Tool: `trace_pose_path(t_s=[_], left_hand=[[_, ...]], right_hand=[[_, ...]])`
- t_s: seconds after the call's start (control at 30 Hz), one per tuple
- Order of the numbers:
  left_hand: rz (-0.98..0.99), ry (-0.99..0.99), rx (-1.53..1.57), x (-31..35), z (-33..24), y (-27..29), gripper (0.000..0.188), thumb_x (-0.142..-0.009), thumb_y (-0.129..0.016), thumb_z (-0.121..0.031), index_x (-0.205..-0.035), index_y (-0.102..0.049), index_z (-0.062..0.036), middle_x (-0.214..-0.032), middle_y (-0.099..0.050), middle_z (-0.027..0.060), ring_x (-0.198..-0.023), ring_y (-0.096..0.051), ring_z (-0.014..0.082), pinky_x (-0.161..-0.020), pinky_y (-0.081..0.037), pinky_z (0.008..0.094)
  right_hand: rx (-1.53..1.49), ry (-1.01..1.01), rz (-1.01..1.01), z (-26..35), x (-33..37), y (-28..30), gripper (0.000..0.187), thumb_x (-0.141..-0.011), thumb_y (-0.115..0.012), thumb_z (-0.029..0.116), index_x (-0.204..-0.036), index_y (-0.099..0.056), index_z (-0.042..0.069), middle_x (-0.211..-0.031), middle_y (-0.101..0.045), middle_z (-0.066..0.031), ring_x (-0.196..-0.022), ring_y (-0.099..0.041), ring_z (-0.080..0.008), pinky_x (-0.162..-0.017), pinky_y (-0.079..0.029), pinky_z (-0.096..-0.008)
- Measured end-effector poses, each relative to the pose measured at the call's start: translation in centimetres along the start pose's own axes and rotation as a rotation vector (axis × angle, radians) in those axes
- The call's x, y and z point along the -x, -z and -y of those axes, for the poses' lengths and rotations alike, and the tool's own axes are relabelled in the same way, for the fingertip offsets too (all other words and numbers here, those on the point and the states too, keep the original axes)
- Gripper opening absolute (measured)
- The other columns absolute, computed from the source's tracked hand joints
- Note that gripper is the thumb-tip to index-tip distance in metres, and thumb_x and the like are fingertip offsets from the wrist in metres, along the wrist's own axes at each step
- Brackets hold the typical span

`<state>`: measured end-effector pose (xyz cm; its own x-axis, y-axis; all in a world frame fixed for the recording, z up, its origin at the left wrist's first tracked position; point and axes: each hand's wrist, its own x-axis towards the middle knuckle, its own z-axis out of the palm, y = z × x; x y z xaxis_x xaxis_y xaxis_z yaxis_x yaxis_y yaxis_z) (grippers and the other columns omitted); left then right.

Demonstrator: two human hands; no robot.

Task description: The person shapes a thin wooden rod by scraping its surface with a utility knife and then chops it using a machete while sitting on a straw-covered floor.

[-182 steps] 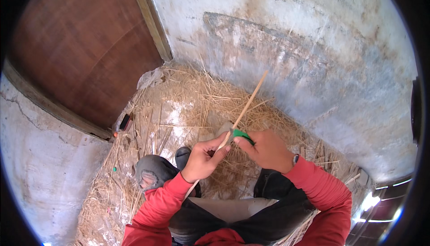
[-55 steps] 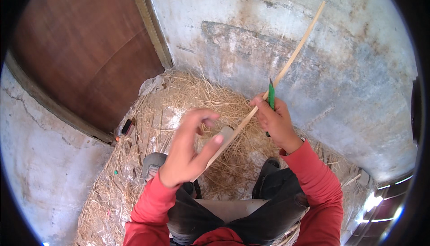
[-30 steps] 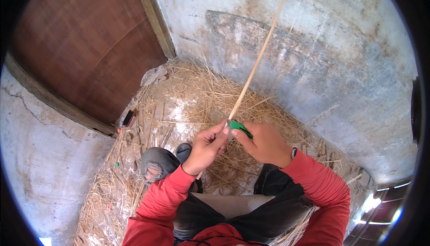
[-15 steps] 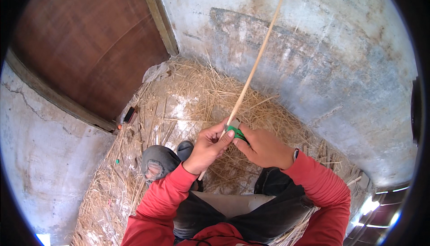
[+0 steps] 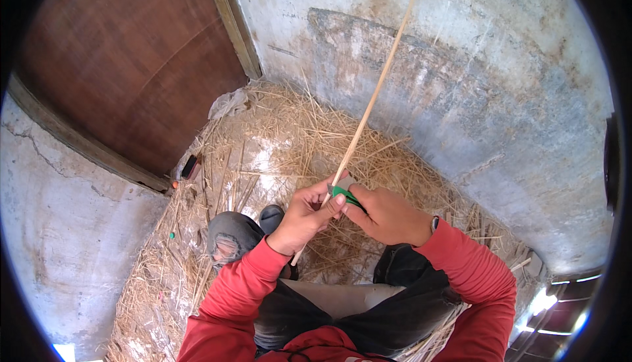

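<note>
A long, thin, pale stick (image 5: 372, 102), bamboo or wood, slants from near my lap up toward the far wall. My left hand (image 5: 303, 220) is closed round its lower part, and a short end sticks out below the fingers. In my right hand (image 5: 397, 218) is a green-handled utility knife (image 5: 347, 196), its short metal blade lying against the stick just above the left hand's grip. My left thumb tip touches the knife's green body. The right fingers behind the handle are partly hidden.
Loose straw (image 5: 289, 108) and thin slivers cover the floor around my legs. A dark, box-like object (image 5: 190, 167) lies near the brown door (image 5: 131, 65). A stained plaster wall (image 5: 487, 98) rises ahead and to the right. A grey-covered knee or bundle (image 5: 235, 233) is beside my left forearm.
The knife has shifted slightly to the left, its blade now showing more plainly across the stick. Stick, arms and surroundings are otherwise nearly unmoved.
</note>
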<state>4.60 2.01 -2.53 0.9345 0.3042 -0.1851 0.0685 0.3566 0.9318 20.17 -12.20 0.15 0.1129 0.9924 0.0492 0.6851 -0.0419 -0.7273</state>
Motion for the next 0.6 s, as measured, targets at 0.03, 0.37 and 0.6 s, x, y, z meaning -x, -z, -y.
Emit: trace_pose_path(t_s=[0.03,0.37,0.6], left_hand=[[0.002,0.005,0.011,0.0,-0.1,0.0,0.054,-0.102,-0.065,-0.025,-0.150,-0.048,-0.0101,-0.082,-0.060,-0.0046,-0.063,-0.046,0.0005,-0.049,-0.032,0.0176],[-0.107,0.019,-0.018,0.2,0.7,0.2,0.031,-0.101,-0.066,-0.022,-0.127,-0.067,-0.0055,-0.071,-0.060,-0.0035,-0.053,-0.042,0.0007,-0.047,-0.031,0.0188],[-0.305,-0.102,-0.267,0.2,1.9,-0.6,0.025,-0.102,-0.065,-0.025,-0.097,-0.074,-0.0013,-0.058,-0.045,-0.0088,-0.054,-0.033,0.0002,-0.047,-0.025,0.0241]], right_hand=[[-0.011,-0.002,-0.001,0.1,0.0,0.0,0.031,-0.101,-0.054,0.028,-0.101,-0.053,-0.003,-0.068,-0.061,-0.0268,-0.064,-0.062,-0.0483,-0.058,-0.047,-0.0548],[0.243,-0.104,-0.033,2.1,0.1,-0.2,0.032,-0.102,-0.052,0.031,-0.104,-0.052,-0.002,-0.064,-0.063,-0.0225,-0.060,-0.064,-0.0445,-0.054,-0.049,-0.0546],[0.379,-0.152,-0.078,1.4,-0.2,-1.6,0.033,-0.102,-0.052,0.032,-0.102,-0.049,-0.001,-0.063,-0.063,-0.0217,-0.058,-0.065,-0.0429,-0.051,-0.049,-0.0543]])
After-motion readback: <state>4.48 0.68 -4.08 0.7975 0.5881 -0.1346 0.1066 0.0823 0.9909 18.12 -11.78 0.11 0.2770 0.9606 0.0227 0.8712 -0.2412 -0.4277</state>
